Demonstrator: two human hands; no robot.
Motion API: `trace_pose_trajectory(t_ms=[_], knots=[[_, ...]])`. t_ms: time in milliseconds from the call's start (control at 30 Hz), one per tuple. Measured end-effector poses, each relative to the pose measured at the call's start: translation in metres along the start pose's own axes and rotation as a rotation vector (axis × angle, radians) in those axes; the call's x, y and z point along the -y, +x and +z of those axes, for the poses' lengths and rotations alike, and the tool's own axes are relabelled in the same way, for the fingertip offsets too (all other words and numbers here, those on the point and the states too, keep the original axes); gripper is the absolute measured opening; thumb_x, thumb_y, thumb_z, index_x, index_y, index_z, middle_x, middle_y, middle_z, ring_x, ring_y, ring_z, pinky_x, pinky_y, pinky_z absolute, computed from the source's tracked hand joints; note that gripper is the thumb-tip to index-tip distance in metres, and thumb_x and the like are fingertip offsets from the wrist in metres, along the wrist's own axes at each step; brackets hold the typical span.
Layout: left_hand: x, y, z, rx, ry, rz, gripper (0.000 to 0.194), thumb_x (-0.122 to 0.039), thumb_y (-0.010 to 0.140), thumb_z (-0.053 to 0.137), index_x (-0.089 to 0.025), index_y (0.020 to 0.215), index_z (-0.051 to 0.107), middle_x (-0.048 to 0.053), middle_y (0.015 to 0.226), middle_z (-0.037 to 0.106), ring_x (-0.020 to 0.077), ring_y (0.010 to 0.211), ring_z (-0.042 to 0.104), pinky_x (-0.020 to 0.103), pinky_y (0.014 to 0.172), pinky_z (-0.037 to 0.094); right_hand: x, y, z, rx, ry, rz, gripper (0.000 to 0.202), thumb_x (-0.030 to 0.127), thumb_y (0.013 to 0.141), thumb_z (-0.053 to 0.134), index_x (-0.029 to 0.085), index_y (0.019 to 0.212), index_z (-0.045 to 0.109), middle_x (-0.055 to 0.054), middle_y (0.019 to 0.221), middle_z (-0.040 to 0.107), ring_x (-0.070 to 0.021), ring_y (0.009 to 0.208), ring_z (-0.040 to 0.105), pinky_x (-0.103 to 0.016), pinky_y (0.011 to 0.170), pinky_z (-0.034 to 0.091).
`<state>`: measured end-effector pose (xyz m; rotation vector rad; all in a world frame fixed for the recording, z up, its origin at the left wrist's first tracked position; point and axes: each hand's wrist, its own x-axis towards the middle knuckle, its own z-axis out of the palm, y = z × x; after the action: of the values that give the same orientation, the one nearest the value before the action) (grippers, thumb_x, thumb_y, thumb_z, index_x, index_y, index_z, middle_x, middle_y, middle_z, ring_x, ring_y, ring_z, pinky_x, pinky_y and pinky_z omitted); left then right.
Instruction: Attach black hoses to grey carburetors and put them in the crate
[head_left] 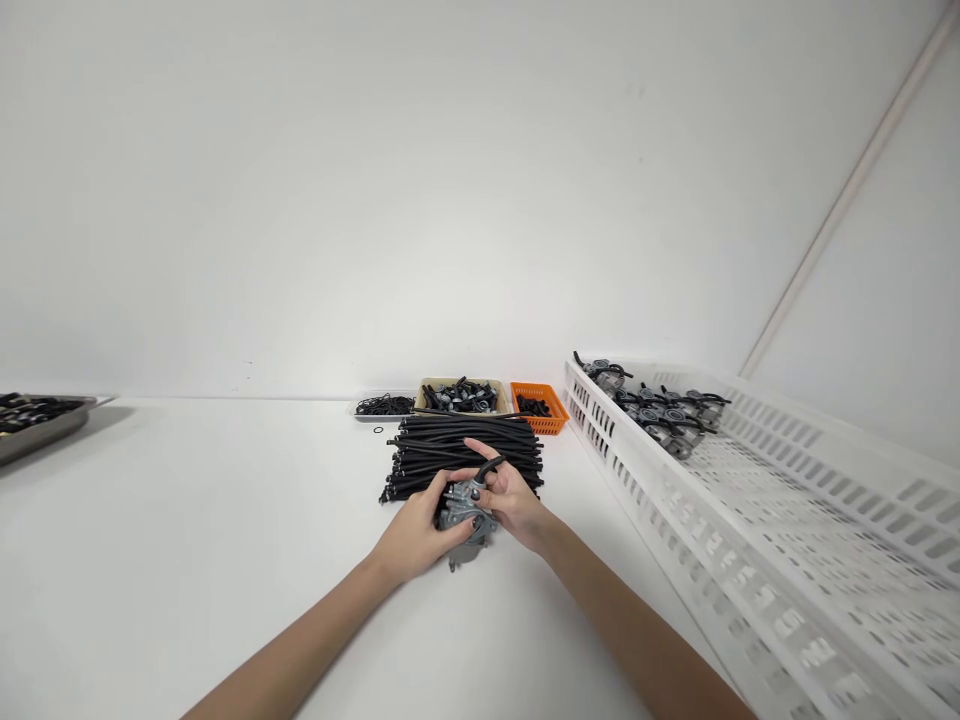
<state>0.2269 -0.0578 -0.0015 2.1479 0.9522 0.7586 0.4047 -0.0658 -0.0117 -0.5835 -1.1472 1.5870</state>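
A grey metal carburetor [466, 520] is held just in front of a pile of black rubber hoses [465, 445]. My left hand [416, 530] wraps around its left side, with the thumb across the front. From the right, my right hand [514, 505] pinches a short black hose [491, 466] where it meets the top of the carburetor; the index finger points up and away. The fingers partly cover the joint, so how far the hose sits on its fitting cannot be seen.
A white perforated crate [637, 475] with several carburetors [667, 415] stands at right. Behind the hoses are a tray of black rings [384, 405], a cream bin of mixed parts [461, 397] and an orange basket [553, 424]. A metal tray [52, 432] sits far left; one ring [378, 430] lies loose.
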Motion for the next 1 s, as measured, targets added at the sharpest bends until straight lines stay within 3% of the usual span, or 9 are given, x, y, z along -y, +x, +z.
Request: trace_pose_trajectory(t_ms=[133, 567, 800, 1000], knots=[[0.002, 0.000, 0.001, -0.003, -0.001, -0.024, 0.041, -0.039, 0.079, 0.056, -0.023, 0.116, 0.047, 0.001, 0.092, 0.070, 0.0196, 0.082, 0.064, 0.030, 0.075, 0.047, -0.002, 0.001, -0.002, -0.042, 0.034, -0.011, 0.071, 0.017, 0.067, 0.077, 0.027, 0.129, 0.045, 0.001, 0.088, 0.065, -0.0122, 0.083, 0.061, -0.026, 0.079, 0.044], [0.003, 0.000, 0.002, -0.023, -0.009, -0.037, 0.037, -0.039, 0.078, 0.057, -0.023, 0.111, 0.048, -0.001, 0.088, 0.070, 0.0173, 0.075, 0.061, 0.028, 0.071, 0.046, -0.004, 0.003, -0.019, -0.008, 0.057, -0.005, 0.060, 0.018, 0.064, 0.077, 0.026, 0.119, 0.057, -0.001, 0.095, 0.057, -0.0108, 0.082, 0.056, -0.022, 0.074, 0.042], [0.003, 0.000, 0.001, -0.026, -0.042, 0.014, 0.047, -0.037, 0.077, 0.058, -0.023, 0.121, 0.047, 0.002, 0.098, 0.070, 0.0194, 0.085, 0.064, 0.030, 0.077, 0.047, 0.004, -0.001, -0.009, 0.032, 0.016, 0.008, 0.062, 0.020, 0.066, 0.078, 0.027, 0.121, 0.052, -0.004, 0.109, 0.061, -0.0131, 0.094, 0.059, -0.024, 0.080, 0.044], [-0.001, 0.000, 0.000, 0.004, -0.004, -0.023, 0.041, -0.038, 0.078, 0.056, -0.023, 0.115, 0.049, 0.000, 0.087, 0.070, 0.0194, 0.077, 0.064, 0.031, 0.075, 0.048, 0.002, 0.000, 0.001, -0.033, -0.032, 0.033, 0.053, 0.019, 0.067, 0.078, 0.023, 0.116, 0.057, -0.002, 0.094, 0.065, -0.0125, 0.085, 0.060, -0.025, 0.076, 0.044]])
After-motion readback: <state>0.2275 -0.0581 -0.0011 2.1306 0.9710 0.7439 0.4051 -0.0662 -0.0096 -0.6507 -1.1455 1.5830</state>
